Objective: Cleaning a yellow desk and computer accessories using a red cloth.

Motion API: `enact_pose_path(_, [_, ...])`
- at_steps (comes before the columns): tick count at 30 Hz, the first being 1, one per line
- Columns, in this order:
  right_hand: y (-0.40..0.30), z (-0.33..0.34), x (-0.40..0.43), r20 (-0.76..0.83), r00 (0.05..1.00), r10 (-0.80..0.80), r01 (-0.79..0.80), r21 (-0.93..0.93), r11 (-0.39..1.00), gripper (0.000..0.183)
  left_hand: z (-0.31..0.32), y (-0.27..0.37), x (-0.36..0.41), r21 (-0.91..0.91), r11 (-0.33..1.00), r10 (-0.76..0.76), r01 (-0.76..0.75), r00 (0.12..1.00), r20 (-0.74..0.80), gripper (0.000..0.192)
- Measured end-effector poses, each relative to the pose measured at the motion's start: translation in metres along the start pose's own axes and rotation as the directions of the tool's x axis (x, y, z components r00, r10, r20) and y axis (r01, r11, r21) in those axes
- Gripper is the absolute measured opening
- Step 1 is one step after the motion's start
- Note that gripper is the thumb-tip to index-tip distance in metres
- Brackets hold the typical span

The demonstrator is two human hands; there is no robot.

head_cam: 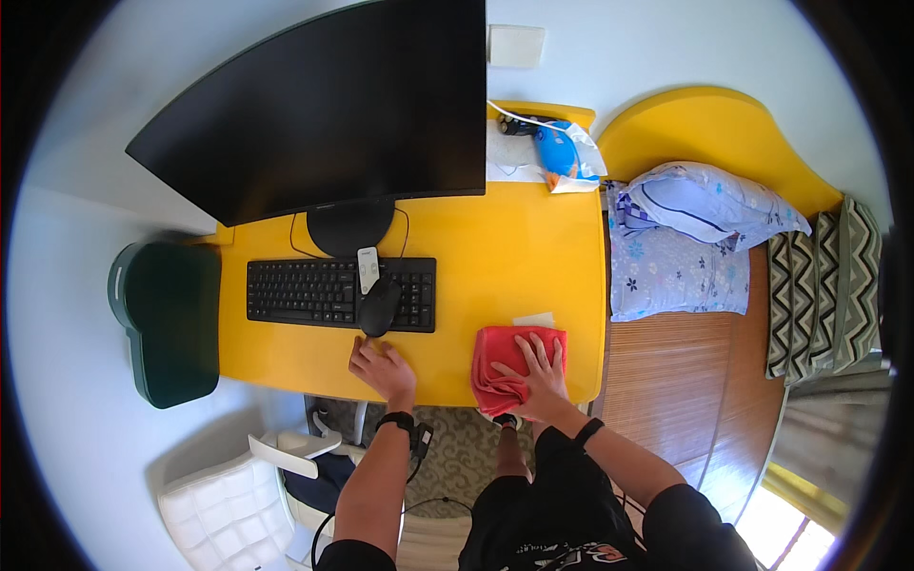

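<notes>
My right hand lies spread on a folded red cloth at the front right of the yellow desk. A pale slip shows from behind the cloth's far edge. My left hand rests at the desk's front, fingers partly curled, just below a black computer mouse. The mouse sits on the black keyboard, and a white remote control lies against it, also on the keyboard. Whether the left fingertips touch the mouse is unclear.
A large black monitor stands at the back. Behind right are a blue-and-white packet and a white cable. A dark green bin is at the desk's left, a white chair below. Right is a bed with pillows.
</notes>
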State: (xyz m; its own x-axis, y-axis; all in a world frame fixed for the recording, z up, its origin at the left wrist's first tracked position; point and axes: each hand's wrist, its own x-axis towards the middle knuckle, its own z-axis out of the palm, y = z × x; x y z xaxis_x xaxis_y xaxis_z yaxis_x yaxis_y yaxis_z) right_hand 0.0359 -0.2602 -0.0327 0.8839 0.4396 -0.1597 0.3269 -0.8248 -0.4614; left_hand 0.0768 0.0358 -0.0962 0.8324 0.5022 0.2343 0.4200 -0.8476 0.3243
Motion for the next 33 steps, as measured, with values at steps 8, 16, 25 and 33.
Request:
enact_pose_path(8, [0.031,-0.018,0.04,0.111,0.993,-0.048,0.052,-0.039,0.998,0.095,-0.005,0.003,0.003,-0.032,0.999,-0.015,0.014,1.0,-0.017,0.039])
enact_pose_path(16, [0.154,-0.087,0.189,-0.254,0.956,-0.15,0.106,-0.18,0.978,0.072,-0.005,0.008,0.005,-0.08,0.994,-0.069,0.074,0.996,0.064,0.036])
enact_pose_path(25, [0.166,-0.073,0.192,-0.265,0.954,-0.142,0.069,-0.266,0.961,0.074,-0.008,0.004,0.008,-0.098,0.991,-0.089,0.096,0.993,0.074,0.035])
enact_pose_path(33, [0.127,-0.024,0.124,-0.343,0.939,-0.004,-0.049,-0.146,0.988,0.077,-0.008,0.009,0.003,-0.078,0.997,-0.025,0.03,0.997,0.068,0.038])
